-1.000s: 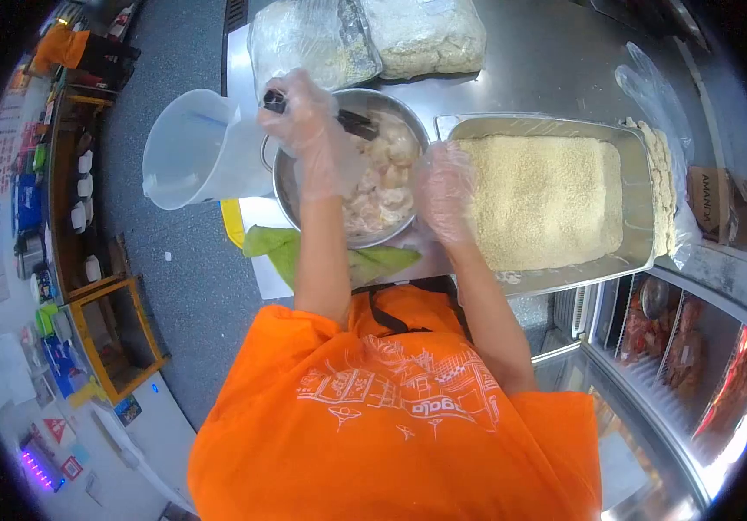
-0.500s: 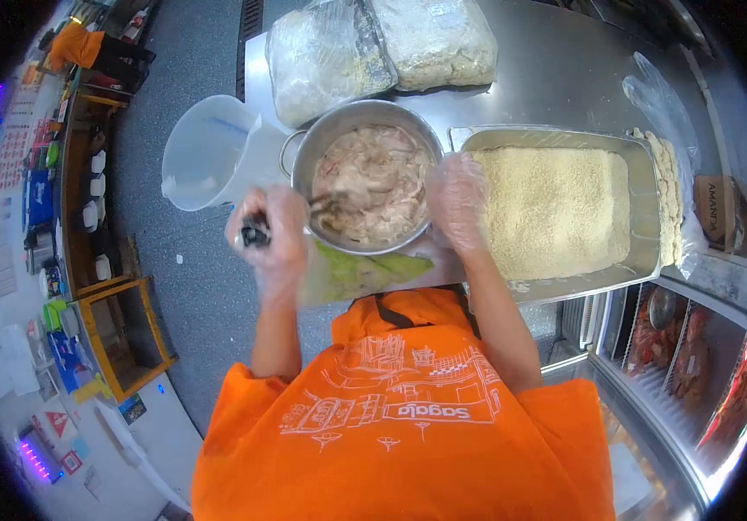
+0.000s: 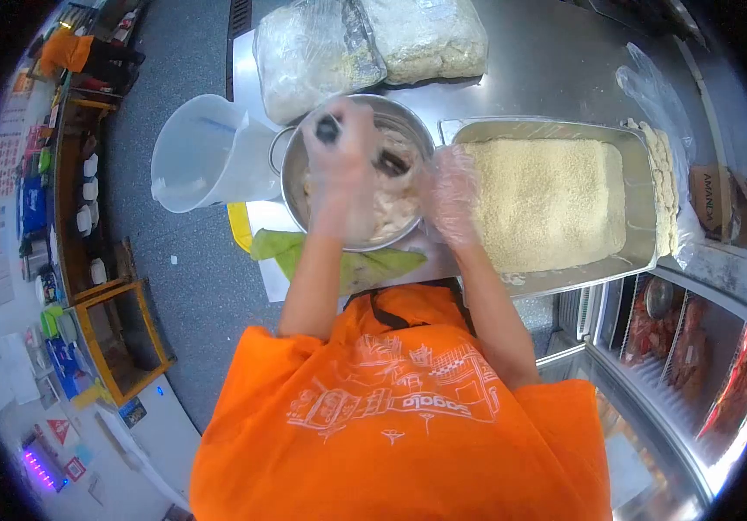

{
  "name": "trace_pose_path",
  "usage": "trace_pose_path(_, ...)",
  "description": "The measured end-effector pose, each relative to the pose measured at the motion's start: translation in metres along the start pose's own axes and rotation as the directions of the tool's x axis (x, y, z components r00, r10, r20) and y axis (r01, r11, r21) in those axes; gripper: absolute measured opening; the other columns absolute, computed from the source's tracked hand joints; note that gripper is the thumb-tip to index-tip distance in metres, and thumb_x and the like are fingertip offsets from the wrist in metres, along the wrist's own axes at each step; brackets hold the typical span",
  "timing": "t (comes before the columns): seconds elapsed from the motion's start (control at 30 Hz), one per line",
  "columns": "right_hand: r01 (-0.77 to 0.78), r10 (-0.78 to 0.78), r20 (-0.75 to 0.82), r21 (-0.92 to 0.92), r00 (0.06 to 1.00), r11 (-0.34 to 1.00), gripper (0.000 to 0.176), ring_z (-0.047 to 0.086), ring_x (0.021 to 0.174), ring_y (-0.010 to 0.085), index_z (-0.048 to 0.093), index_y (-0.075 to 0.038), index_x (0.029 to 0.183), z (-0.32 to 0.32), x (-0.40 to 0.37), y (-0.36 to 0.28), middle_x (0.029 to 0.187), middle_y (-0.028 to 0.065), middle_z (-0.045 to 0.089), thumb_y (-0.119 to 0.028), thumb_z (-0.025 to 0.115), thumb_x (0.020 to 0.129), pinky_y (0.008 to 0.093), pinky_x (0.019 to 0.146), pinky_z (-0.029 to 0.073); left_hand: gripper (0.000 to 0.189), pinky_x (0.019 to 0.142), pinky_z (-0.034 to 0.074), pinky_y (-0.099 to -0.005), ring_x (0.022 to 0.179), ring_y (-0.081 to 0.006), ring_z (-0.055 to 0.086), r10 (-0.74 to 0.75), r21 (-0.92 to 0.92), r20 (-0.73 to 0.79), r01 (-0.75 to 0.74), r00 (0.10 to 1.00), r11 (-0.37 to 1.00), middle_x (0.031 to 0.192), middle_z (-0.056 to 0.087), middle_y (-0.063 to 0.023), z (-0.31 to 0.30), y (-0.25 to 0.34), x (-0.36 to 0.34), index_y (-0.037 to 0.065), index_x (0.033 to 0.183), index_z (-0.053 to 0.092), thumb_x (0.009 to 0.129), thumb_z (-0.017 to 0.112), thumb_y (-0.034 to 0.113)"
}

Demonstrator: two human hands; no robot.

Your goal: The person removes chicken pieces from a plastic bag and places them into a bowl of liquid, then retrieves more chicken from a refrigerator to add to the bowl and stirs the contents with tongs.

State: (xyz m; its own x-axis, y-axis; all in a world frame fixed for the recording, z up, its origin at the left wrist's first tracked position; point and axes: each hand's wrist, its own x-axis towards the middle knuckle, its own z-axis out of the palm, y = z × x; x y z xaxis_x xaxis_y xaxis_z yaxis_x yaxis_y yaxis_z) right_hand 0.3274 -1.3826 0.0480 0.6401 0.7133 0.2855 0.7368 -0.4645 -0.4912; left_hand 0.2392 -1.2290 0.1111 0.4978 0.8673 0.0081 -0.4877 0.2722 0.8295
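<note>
My left hand (image 3: 345, 148), in a clear plastic glove and blurred by motion, is closed round a black-handled utensil (image 3: 328, 129) above the metal pot (image 3: 289, 178). The dark working end dips into the pale, wet pieces (image 3: 395, 204), which look like raw meat; I cannot make out its exact shape. On the pot's right side, my gloved right hand (image 3: 452, 195) grips the rim. Right beside that hand stands a deep metal pan of pale yellow crumbs (image 3: 556, 204). A green cloth (image 3: 391, 265) lies under the pot's near side.
Two plastic-wrapped packs (image 3: 426, 39) sit behind the pot. A translucent plastic jug (image 3: 195, 156) stands to the left. Beyond the pan are a cardboard box (image 3: 721, 208) and a clear bag (image 3: 651, 87). An open chiller drawer (image 3: 625, 417) is at lower right. Another person (image 3: 69, 54) bends far off.
My left hand has swung from beside the pot's left rim to over its middle, carrying the utensil across the pieces. My right hand stays on the rim.
</note>
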Motion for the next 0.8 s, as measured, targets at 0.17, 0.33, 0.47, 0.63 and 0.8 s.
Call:
trace_pose_path(0.17,0.005,-0.005,0.003,-0.053,1.000,0.999,0.023,0.057,0.096,0.0362,0.059,-0.004,0.101,-0.002,0.001,-0.002,0.100,0.0189,0.061,-0.018,0.066,0.084,0.0495,0.080,0.045,0.029,0.056,0.034,-0.0220,0.065,-0.0054,0.045,0.248,0.672,0.276,-0.371,0.929,0.641,0.071,0.047,0.0043,0.005,0.077,-0.077,0.010,0.071,0.043,0.094,0.061,0.003)
trace_pose_path(0.33,-0.017,0.017,0.009,-0.014,1.000,1.000,0.024,0.057,0.098,0.0357,0.059,-0.003,0.102,-0.004,0.003,-0.005,0.102,0.0186,0.060,-0.020,0.066,0.085,0.0479,0.081,0.046,0.011,0.060,0.042,-0.0273,0.069,-0.0116,0.053,0.248,0.281,0.047,-0.251,0.968,0.926,0.078,0.055,0.0007,-0.082,0.055,-0.044,0.009,0.087,0.055,0.090,0.064,0.004)
trace_pose_path(0.47,-0.003,0.003,0.029,-0.002,1.000,1.000,0.021,0.059,0.094,0.0365,0.060,-0.004,0.096,-0.011,0.004,-0.003,0.097,0.0185,0.061,-0.021,0.066,0.085,0.0479,0.080,0.047,0.004,0.056,0.043,-0.0288,0.064,-0.0150,0.054,0.213,-0.204,-0.322,-0.288,0.922,0.936,0.081,0.056,-0.0007,-0.077,-0.004,0.023,0.012,0.097,0.058,0.094,0.058,0.010)
trace_pose_path(0.63,0.062,-0.062,-0.012,0.040,0.998,0.997,0.020,0.061,0.091,0.0361,0.059,-0.005,0.090,-0.006,0.019,0.006,0.092,0.0188,0.061,-0.022,0.068,0.084,0.0478,0.078,0.048,0.012,0.065,0.039,-0.0284,0.070,-0.0131,0.044,0.163,0.106,-0.086,-0.154,0.983,0.982,0.081,0.048,0.0013,-0.083,-0.007,-0.007,0.018,0.090,0.054,0.096,0.052,0.028)
trace_pose_path(0.8,0.143,-0.146,0.073,0.048,0.987,0.989,0.024,0.061,0.089,0.0361,0.062,-0.004,0.094,-0.019,0.028,0.013,0.092,0.0185,0.062,-0.024,0.071,0.083,0.0484,0.078,0.048,0.018,0.063,0.041,-0.0289,0.061,-0.0139,0.042,0.236,-0.083,-0.119,-0.246,0.964,0.966,0.070,0.046,-0.0007,-0.026,0.081,-0.067,0.012,0.074,0.045,0.088,0.055,0.006)
